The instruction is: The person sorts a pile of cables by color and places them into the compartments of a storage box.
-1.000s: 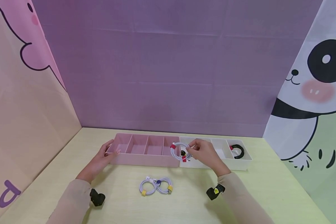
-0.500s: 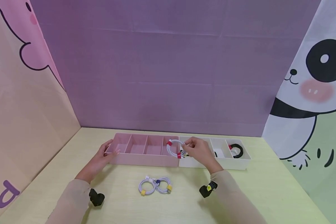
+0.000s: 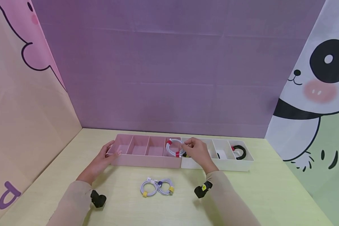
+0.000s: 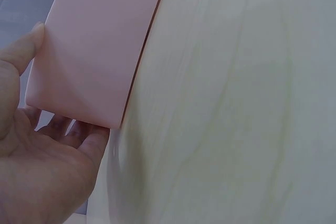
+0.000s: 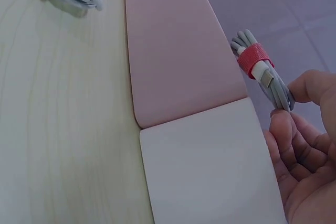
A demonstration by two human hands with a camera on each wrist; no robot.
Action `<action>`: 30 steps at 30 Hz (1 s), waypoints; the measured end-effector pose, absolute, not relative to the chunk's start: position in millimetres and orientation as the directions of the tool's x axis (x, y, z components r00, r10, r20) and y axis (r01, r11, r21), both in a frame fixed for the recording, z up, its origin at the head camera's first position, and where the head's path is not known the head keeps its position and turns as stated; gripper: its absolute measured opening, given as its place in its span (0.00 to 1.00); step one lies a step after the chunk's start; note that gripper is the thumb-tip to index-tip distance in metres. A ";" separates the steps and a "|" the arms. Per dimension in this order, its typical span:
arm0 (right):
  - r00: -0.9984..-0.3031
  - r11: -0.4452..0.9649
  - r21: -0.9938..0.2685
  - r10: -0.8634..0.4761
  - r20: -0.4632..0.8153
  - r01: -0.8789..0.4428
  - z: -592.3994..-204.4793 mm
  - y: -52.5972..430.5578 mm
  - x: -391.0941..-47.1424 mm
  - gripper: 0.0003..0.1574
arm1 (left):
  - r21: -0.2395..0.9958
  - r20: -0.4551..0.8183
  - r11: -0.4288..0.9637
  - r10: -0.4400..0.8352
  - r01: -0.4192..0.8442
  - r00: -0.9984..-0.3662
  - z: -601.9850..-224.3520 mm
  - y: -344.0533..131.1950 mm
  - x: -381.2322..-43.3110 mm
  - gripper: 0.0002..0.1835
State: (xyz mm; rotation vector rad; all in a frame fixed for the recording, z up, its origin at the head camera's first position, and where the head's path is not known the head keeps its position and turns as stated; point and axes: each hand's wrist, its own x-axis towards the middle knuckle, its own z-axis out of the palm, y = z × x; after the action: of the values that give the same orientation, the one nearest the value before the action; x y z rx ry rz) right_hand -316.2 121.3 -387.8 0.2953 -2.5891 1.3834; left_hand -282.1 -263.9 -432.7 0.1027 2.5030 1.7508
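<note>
Between thumb and fingers, my right hand [image 3: 197, 152] pinches a coiled white USB cable [image 3: 169, 150] bound with red straps. The coil overlaps the right-end compartment of the pink divided box [image 3: 147, 161] in the head view. The right wrist view shows a red strap [image 5: 253, 60] and a metal plug on that cable [image 5: 281, 95], above the rims. My left hand [image 3: 103, 158] grips the left end of the pink box; in the left wrist view its thumb is at the rim and its fingers [image 4: 73, 132] lie against the end wall.
A white divided box [image 3: 231, 165] adjoins the pink one, with a coiled black cable [image 3: 244, 153] in its right compartment. Two coiled white cables [image 3: 149, 194] with yellow straps lie on the table [image 3: 147, 213] in front. A purple backdrop [image 3: 169, 78] stands behind.
My right hand has moved left with the white cable, from over the white box to over the pink box's right end. My left hand has stayed on the pink box.
</note>
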 end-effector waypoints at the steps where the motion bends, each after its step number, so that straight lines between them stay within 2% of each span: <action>1: -0.962 0.545 -0.797 -0.082 0.260 -0.262 -388.6 120.9 -317.0 0.10 | 0.940 -0.030 0.340 0.105 0.008 -0.994 -432.8 -263.9 -282.2 0.49; 20: -0.971 0.583 -0.785 -0.033 0.237 -0.211 -385.8 110.2 -322.0 0.13 | 0.933 -0.043 0.359 0.094 -0.006 -0.995 -430.2 -263.4 -282.1 0.50; 30: -0.981 0.618 -0.762 -0.094 0.171 -0.193 -386.9 114.5 -324.4 0.14 | 0.929 -0.069 0.369 0.095 -0.029 -0.993 -430.4 -263.6 -282.4 0.52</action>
State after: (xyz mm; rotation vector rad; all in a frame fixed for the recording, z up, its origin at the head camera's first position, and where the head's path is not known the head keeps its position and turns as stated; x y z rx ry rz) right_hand -324.4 114.5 -386.9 0.2424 -2.7218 1.3030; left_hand -282.4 -263.6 -430.4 0.0604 2.5055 1.7045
